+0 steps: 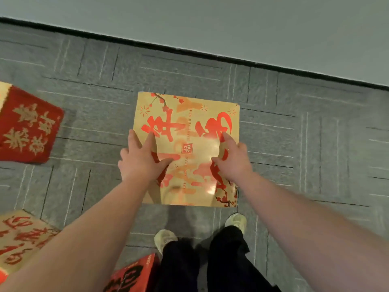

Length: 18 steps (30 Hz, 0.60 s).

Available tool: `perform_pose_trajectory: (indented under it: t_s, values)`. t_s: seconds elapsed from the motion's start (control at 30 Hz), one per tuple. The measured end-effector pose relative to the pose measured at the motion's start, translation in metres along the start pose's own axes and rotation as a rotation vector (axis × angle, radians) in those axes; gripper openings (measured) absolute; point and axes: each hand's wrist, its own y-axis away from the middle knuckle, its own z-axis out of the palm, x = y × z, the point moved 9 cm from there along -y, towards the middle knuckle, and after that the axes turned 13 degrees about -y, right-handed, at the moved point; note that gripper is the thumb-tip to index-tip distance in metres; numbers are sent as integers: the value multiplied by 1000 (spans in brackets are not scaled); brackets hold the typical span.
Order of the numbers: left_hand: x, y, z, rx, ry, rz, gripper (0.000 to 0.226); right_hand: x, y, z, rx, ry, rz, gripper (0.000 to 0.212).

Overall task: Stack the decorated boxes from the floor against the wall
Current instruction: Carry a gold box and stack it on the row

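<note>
on grey carpet (294, 144), glossy square gold box (189, 123).

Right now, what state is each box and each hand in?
gold box: flat, top face up, short of the wall.
left hand: open, fingers spread on the gold box's left edge.
right hand: open, fingers on its right side.
red box: on the carpet at left, untouched.
gold box with red script: lower left, untouched.
red box with black script: bottom edge, partly hidden.
</note>
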Motion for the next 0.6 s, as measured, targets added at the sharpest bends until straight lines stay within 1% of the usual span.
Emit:
perform_pose_trajectory:
  t_s: [0.1, 0.27, 0.47, 0.6]
  values:
    - [77, 8, -38, 4, -57, 88, 102, 20, 4, -77, 68, -73, 41, 80]
    - [218, 44, -102, 64, -207, 238, 104, 55, 22, -215, 162, -180, 94, 79]
    - [399, 108, -175, 110, -240, 436, 100, 99, 66, -394, 323, -269, 116, 75]
    - [516, 160, -222, 189, -279, 597, 98, 128, 105, -506, 436, -328, 126, 73]
